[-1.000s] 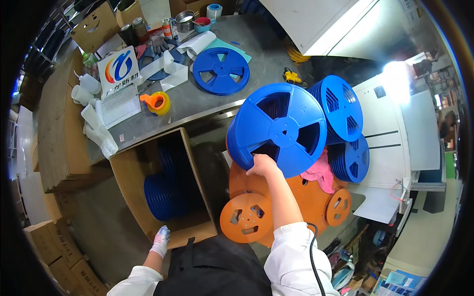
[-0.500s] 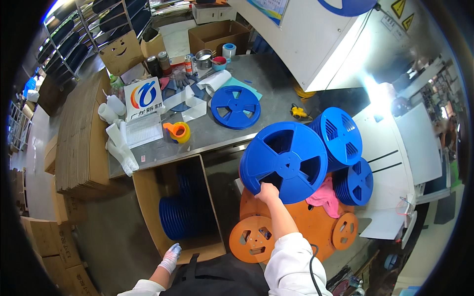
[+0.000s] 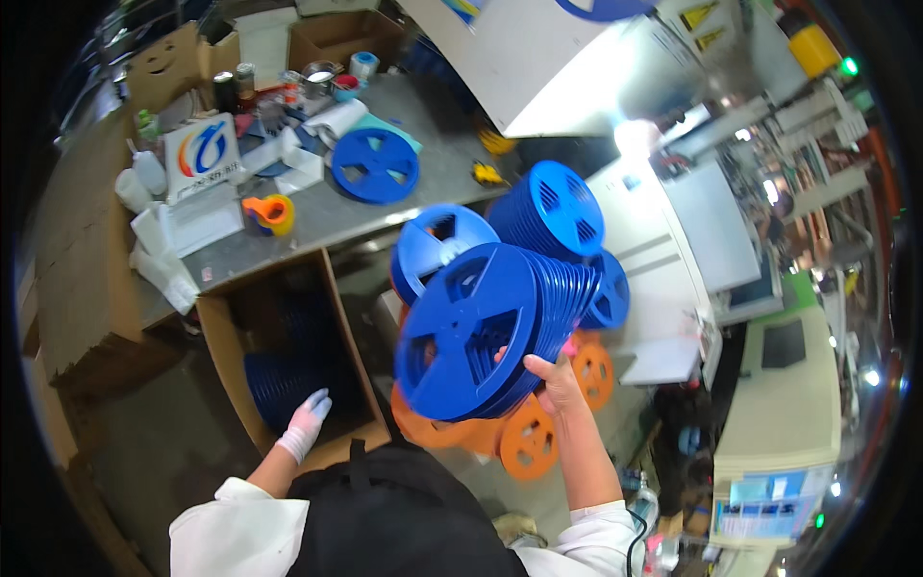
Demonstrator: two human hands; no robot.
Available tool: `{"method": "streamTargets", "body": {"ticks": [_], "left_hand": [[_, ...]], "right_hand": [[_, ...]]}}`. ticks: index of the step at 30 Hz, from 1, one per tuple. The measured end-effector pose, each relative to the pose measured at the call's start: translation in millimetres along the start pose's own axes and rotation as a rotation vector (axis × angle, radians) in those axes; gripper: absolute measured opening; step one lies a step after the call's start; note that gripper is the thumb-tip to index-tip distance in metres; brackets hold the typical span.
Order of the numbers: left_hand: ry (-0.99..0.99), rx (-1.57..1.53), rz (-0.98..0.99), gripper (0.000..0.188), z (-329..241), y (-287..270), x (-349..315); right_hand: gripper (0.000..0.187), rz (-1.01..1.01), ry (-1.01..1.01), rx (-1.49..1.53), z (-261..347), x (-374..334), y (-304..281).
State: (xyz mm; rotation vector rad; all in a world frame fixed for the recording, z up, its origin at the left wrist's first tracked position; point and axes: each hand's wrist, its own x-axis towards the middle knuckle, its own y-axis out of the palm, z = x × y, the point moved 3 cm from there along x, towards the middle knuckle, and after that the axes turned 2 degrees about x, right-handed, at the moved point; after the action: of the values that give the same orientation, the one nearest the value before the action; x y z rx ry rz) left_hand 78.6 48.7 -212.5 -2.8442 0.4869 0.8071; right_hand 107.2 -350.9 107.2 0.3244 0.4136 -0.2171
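- Stack of blue reels [image 3: 486,332], centre of the frame: I have it lifted and tilted, its flat face turned toward the lower left, well above the orange reels.
- My right hand [image 3: 556,383] grips the stack from below at its lower right edge, fingers curled into the spokes and thumb on the rim; the white sleeve comes up from the bottom edge.
- My left hand [image 3: 306,423], in a pale glove, hangs at lower left with fingers loosely spread and holds nothing, just over the near rim of the cardboard box [image 3: 216,337].
- Inside that box, more blue reels [image 3: 284,380] stand on edge in the shadow.
- Orange reels [image 3: 527,444] lie below and right of the stack, partly hidden by it.
- Behind the stack, further blue reels [image 3: 558,207] stand upright, near a white cabinet at right.
- On the grey table [image 3: 442,168] in the upper left, a single blue reel [image 3: 375,165] lies flat; an orange tape dispenser [image 3: 269,213] sits left of it, among white packets and small tins.
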Motion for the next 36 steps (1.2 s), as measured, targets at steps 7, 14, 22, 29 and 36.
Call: {"method": "streamTargets", "body": {"ticks": [7, 14, 22, 29, 36], "left_hand": [[-0.196, -0.879, 0.522, 0.073, -195.1, 74.6, -67.1], [-0.376, -0.889, 0.301, 0.049, -100.0, 73.0, -75.5], [-0.218, -0.545, -0.159, 0.043, -113.1, 85.3, -85.0], [0.884, 0.582, 0.881, 0.044, -266.0, 219.9, -190.8], [0.664, 0.583, 0.904, 0.048, -235.1, 250.1, -192.8]], "right_hand": [[0.053, -0.168, -0.128, 0.608, -89.1, -134.3, -5.7], [0.053, -0.126, -0.155, 0.748, -139.7, -199.8, -21.2], [0.058, -0.157, -0.136, 0.677, -145.1, -237.7, -36.9], [0.062, -0.272, -0.074, 0.576, -139.5, -252.2, -47.8], [0.085, -0.144, -0.043, 0.682, -141.7, -262.2, -61.6]]}}
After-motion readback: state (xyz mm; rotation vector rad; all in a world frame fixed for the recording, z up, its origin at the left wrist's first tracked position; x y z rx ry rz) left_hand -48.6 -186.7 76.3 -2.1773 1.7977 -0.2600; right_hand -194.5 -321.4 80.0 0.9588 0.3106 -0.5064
